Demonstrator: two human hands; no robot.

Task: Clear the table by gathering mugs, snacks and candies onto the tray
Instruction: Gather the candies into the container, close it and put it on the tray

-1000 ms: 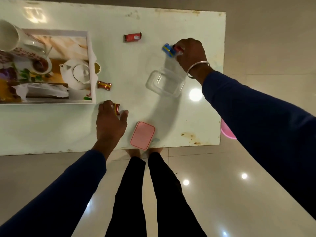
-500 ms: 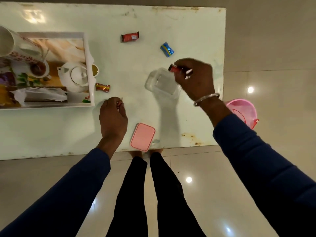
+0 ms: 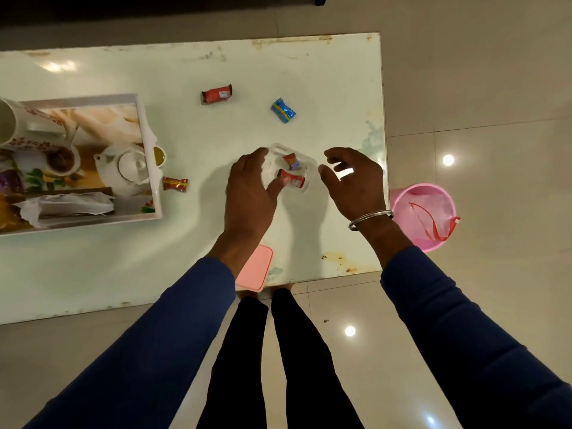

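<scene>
Right now our left hand (image 3: 247,190) lies over the near-left side of the clear box (image 3: 309,162) on the table (image 3: 93,267), fingers loosely spread and touching its wall, clasping nothing that we can see. Our right hand (image 3: 353,181) hovers just right of the box, fingers loosely curled and empty. Two red sweets (image 3: 292,178) lie inside the box. Farther off on the table sit a red bar (image 3: 216,94) and a blue sweet (image 3: 283,110), well apart from the tray (image 3: 148,131). An orange sweet (image 3: 175,184) lies just beside the tray's right edge. The teapot (image 3: 130,168) stands on the tray. A pink lid (image 3: 255,270) rests at the table's near edge, and a pink bin (image 3: 424,212) stands on the floor to the right.
</scene>
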